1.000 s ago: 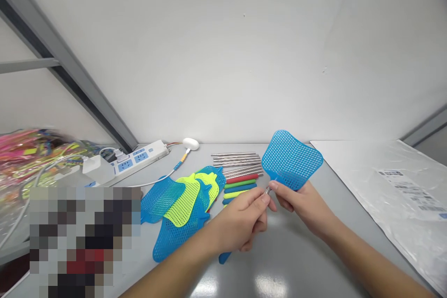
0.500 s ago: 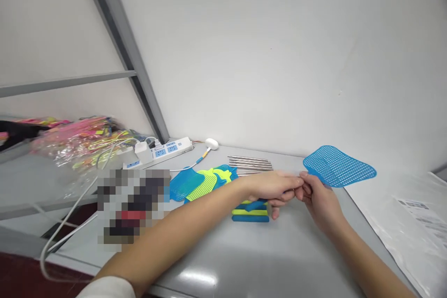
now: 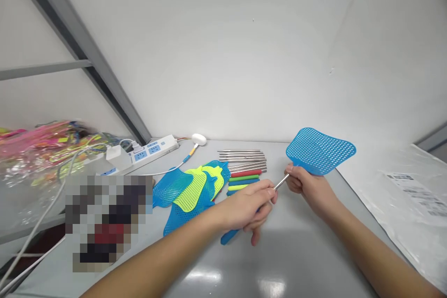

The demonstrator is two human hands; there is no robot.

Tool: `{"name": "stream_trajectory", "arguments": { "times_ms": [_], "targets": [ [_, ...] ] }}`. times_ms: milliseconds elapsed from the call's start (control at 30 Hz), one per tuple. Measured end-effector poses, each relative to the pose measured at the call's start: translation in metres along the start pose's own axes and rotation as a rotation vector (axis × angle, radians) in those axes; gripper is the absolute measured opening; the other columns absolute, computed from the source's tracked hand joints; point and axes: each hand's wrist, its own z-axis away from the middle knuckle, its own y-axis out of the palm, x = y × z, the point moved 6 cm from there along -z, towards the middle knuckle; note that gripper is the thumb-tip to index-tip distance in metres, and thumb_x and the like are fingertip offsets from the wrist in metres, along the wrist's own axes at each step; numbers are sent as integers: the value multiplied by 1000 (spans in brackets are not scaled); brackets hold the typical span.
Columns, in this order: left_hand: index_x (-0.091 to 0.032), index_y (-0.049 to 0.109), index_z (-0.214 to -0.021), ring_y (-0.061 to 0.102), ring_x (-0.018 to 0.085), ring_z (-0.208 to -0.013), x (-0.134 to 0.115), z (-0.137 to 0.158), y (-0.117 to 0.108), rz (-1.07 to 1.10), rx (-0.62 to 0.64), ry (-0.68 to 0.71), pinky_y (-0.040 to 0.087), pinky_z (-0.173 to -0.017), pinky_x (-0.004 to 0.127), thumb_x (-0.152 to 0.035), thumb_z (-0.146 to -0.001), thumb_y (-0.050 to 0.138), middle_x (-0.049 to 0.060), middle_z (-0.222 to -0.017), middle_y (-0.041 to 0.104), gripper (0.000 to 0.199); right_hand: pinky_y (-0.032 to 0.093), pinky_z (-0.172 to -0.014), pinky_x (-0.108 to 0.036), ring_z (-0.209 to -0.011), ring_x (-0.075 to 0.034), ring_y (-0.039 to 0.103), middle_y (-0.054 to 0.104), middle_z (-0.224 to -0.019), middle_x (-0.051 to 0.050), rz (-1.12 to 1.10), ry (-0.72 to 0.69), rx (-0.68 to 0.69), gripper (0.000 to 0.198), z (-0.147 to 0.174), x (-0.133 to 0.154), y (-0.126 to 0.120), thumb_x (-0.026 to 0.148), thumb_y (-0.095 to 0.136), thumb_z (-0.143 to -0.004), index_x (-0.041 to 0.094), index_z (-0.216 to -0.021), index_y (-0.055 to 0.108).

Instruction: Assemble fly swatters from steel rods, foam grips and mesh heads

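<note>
A blue mesh fly swatter head (image 3: 319, 151) points up and to the right, its neck pinched in my right hand (image 3: 312, 191). From there a thin metal rod (image 3: 281, 181) runs down to my left hand (image 3: 249, 205). My left fingers are wrapped round a blue handle (image 3: 228, 237), whose end sticks out below them. Behind my left hand lie red, green, blue and yellow handles (image 3: 244, 178). Several metal rods (image 3: 242, 157) are laid side by side farther back. Left of them, blue and yellow-green swatter heads (image 3: 190, 191) overlap in a pile, partly covered by my left forearm.
A white power strip (image 3: 153, 149) with plugs and cables stands at the back left. Beyond it are plastic-bagged colourful items (image 3: 45, 149). A pixelated patch hides something at the left. White plastic packaging (image 3: 394, 191) covers the right of the grey table (image 3: 296, 251).
My hands have moved apart, and a metal rod now shows between them. A blue handle end now shows below my left hand. The view has shifted, uncovering more of the swatter pile.
</note>
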Motion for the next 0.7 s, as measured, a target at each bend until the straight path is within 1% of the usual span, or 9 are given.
{"name": "stream_trajectory", "arguments": {
  "times_ms": [100, 200, 267, 300, 400, 500, 567, 633, 700],
  "targets": [
    [-21, 41, -78, 30, 6, -32, 11, -5, -4, 14, 18, -22, 47, -38, 22, -36, -94, 37, -10, -46, 42, 23, 22, -50, -28, -51, -10, 25, 28, -54, 7, 122, 15, 115, 41, 4, -2, 9, 35, 53, -91, 22, -57, 34],
    [-21, 43, -88, 29, 4, -28, 24, -7, 2, 70, 52, -37, 44, -33, 21, -44, -96, 34, -9, -51, 50, 26, 29, -54, -28, -51, -11, 37, 38, -49, 5, 119, 103, 196, 43, 11, -12, 24, 41, 50, -92, 22, -56, 37],
    [-22, 41, -94, 30, 4, -27, 30, -7, 7, 104, 49, -37, 43, -32, 20, -49, -96, 32, -9, -54, 52, 28, 35, -58, -29, -53, -13, 46, 46, -46, 3, 92, 147, 216, 45, 15, -19, 34, 45, 47, -94, 22, -56, 41],
    [-23, 40, -93, 30, 4, -27, 32, -8, 8, 114, 42, -41, 43, -32, 20, -49, -97, 31, -9, -54, 52, 28, 37, -60, -29, -54, -14, 49, 49, -45, 2, 89, 156, 218, 44, 16, -22, 38, 46, 47, -94, 22, -57, 44],
    [-22, 39, -87, 29, 4, -27, 32, -8, 8, 105, 23, -44, 44, -33, 21, -49, -97, 31, -10, -51, 48, 30, 38, -65, -29, -60, -15, 52, 53, -52, 3, 86, 143, 145, 37, 15, -23, 40, 45, 55, -90, 21, -63, 49],
    [-22, 37, -79, 26, 5, -27, 21, -5, 6, 74, 68, -53, 43, -34, 21, -48, -97, 31, -11, -46, 41, 32, 36, -63, -27, -62, -12, 46, 47, -60, 5, 64, 118, 51, 33, 13, -17, 34, 44, 59, -88, 21, -67, 48],
    [-22, 36, -75, 22, 5, -29, 12, 1, 4, 29, 104, -90, 43, -34, 21, -48, -96, 33, -11, -45, 36, 34, 31, -58, -26, -57, -10, 37, 38, -60, 7, 61, 97, 54, 35, 12, -11, 33, 43, 60, -88, 21, -66, 44],
    [-22, 36, -72, 20, 6, -33, 2, 8, -3, -80, 77, -126, 41, -35, 21, -50, -95, 36, -11, -47, 33, 36, 24, -53, -27, -54, -10, 26, 29, -57, 7, 42, 72, 85, 39, 11, -4, 31, 42, 58, -89, 21, -63, 38],
    [-22, 38, -70, 26, 7, -38, -8, 16, -12, -246, 14, -147, 39, -37, 21, -54, -93, 36, -9, -51, 33, 40, 19, -51, -28, -53, -10, 20, 23, -57, 8, 3, 43, 79, 42, 7, 3, 25, 42, 57, -90, 22, -63, 34]
  ]
}}
